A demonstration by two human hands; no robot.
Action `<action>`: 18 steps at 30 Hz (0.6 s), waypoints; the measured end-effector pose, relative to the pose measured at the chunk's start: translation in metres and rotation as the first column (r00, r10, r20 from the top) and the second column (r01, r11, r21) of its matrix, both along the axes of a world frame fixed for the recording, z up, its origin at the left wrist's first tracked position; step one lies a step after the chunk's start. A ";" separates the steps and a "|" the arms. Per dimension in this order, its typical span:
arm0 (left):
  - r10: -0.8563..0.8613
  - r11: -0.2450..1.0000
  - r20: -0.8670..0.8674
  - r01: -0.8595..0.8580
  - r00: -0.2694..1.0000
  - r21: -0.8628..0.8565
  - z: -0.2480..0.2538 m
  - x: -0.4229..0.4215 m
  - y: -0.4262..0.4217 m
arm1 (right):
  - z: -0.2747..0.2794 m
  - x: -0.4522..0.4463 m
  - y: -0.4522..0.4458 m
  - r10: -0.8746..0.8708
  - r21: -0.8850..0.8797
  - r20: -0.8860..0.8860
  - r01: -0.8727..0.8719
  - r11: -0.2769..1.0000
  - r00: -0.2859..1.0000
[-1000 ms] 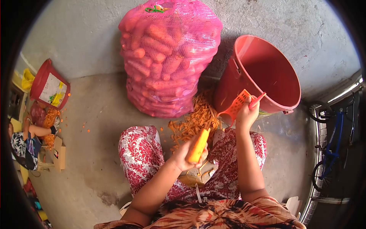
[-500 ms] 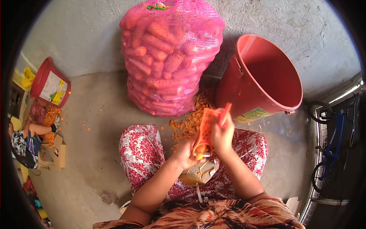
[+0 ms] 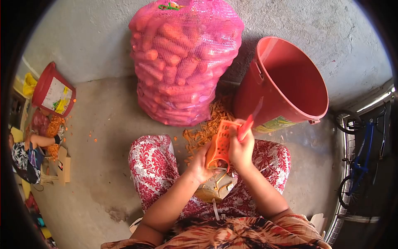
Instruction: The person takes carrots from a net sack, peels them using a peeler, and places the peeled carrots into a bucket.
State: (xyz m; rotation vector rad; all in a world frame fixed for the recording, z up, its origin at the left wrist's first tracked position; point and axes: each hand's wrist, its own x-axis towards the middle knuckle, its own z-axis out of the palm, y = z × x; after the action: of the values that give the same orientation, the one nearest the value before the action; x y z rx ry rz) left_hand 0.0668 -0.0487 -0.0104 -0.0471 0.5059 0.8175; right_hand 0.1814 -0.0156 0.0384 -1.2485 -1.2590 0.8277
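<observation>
Gripping the peeler (image 3: 220,139) in a closed fist, the right hand (image 3: 242,148) sets its slotted orange frame against the carrot (image 3: 220,164), which sits between the two hands, nearly all hidden. The left hand (image 3: 200,166) curls round the carrot from the other side, fingertips out of sight. Just below the grip, between the legs, is a round yellowish thing (image 3: 207,194) with strips on it. Just beyond the grip, peelings (image 3: 199,137) lie scattered; past them stands the sack (image 3: 207,74), pink mesh packed with more carrots. Beyond and to the right stands a red bucket (image 3: 256,93), its mouth turned upward, inner wall showing. Well to the left are a smaller bucket (image 3: 44,81), another person (image 3: 27,159) and orange pieces. Both forearms slant inward from the elbows; a red handle (image 3: 245,128) juts past the right thumb.
</observation>
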 end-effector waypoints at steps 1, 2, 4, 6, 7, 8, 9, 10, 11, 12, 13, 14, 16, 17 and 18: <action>0.027 0.999 -0.048 -0.028 0.998 -0.018 0.004 0.001 -0.001 | 0.002 -0.003 -0.003 0.019 0.027 0.096 -0.021 0.999 0.995; 0.011 0.997 0.000 -0.011 1.000 0.074 0.005 0.002 -0.001 | 0.003 -0.002 -0.004 0.019 -0.028 0.127 -0.016 0.999 0.992; -0.029 0.995 0.006 0.028 1.000 0.097 -0.013 0.003 0.000 | -0.005 0.000 0.001 -0.027 -0.015 0.134 0.029 0.999 0.991; -0.090 0.989 0.006 0.089 0.996 0.116 -0.016 0.002 -0.004 | -0.015 0.010 0.018 -0.137 0.184 0.146 0.109 0.977 0.980; -0.131 0.984 0.004 0.129 0.991 0.125 -0.007 0.001 -0.008 | -0.021 0.023 0.028 -0.164 -0.029 0.052 0.166 0.986 0.985; -0.173 0.976 0.002 0.171 0.985 0.134 -0.003 0.001 -0.011 | -0.034 0.039 0.047 -0.274 0.025 0.061 0.273 0.962 0.960; -0.178 0.972 -0.008 0.177 0.984 0.152 -0.003 0.001 -0.012 | -0.032 0.051 0.058 -0.371 -0.023 0.108 0.375 0.927 0.922; -0.183 0.968 -0.018 0.183 0.983 0.172 -0.005 0.000 -0.012 | -0.027 0.059 0.064 -0.433 0.035 0.235 0.437 0.899 0.871; -0.187 0.963 -0.029 0.189 0.982 0.192 -0.006 0.000 -0.012 | -0.022 0.064 0.066 -0.490 0.101 0.352 0.488 0.867 0.798; -0.147 0.962 -0.069 0.159 0.987 0.224 -0.002 0.001 -0.010 | -0.024 0.066 0.066 -0.470 0.105 0.283 0.460 0.882 0.836; -0.124 0.957 -0.119 0.150 0.985 0.249 -0.003 0.000 -0.008 | -0.026 0.067 0.067 -0.442 0.111 0.214 0.428 0.897 0.871; -0.099 0.952 -0.167 0.143 0.981 0.272 -0.005 0.000 -0.006 | -0.028 0.067 0.066 -0.411 0.118 0.145 0.396 0.910 0.900; -0.045 0.925 -0.220 0.124 0.975 0.360 -0.004 -0.005 -0.002 | -0.017 0.056 0.054 -0.303 0.038 0.021 0.302 0.953 0.953; -0.005 0.899 -0.374 0.167 0.928 0.404 0.001 -0.006 -0.001 | -0.014 0.050 0.047 -0.249 0.004 -0.046 0.249 0.968 0.967; 0.045 0.871 -0.514 0.218 0.856 0.440 0.006 -0.007 0.000 | -0.015 0.048 0.042 -0.206 -0.071 -0.115 0.198 0.978 0.972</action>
State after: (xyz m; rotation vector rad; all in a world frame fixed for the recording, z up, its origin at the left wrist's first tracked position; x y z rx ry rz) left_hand 0.0595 -0.0487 -0.0040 0.6794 0.7839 0.8446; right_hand 0.2293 0.0263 0.0236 -1.3288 -0.9981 0.7844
